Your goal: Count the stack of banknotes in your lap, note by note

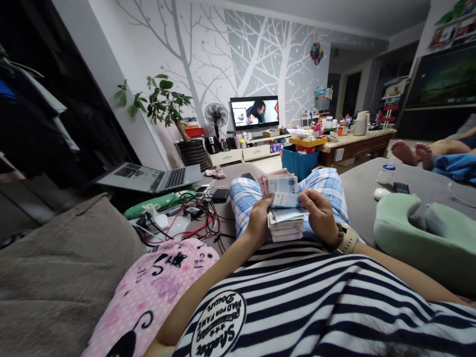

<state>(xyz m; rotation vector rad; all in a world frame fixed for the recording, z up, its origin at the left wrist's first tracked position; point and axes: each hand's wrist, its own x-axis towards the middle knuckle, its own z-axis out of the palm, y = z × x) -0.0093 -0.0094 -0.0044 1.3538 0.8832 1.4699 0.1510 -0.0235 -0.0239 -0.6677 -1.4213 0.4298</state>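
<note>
A fanned bundle of banknotes (281,184), pinkish at the back and bluish in front, is gripped in my left hand (259,218). Between the thumb and fingers of my right hand (319,210) is the right edge of a bluish banknote (286,200), which overlaps the bundle and also touches my left thumb. Just below both hands, a thick stack of banknotes (285,230) rests on my lap against the striped shirt. Blue-and-white checked trousers (330,186) cover my legs.
To the left are an open laptop (174,178), tangled cables (203,218) and a pink cushion (167,277). A green neck pillow (394,223) and a lidded jar (386,173) lie right. Another person's bare feet (405,151) rest on the sofa. A cluttered table (357,141) stands ahead.
</note>
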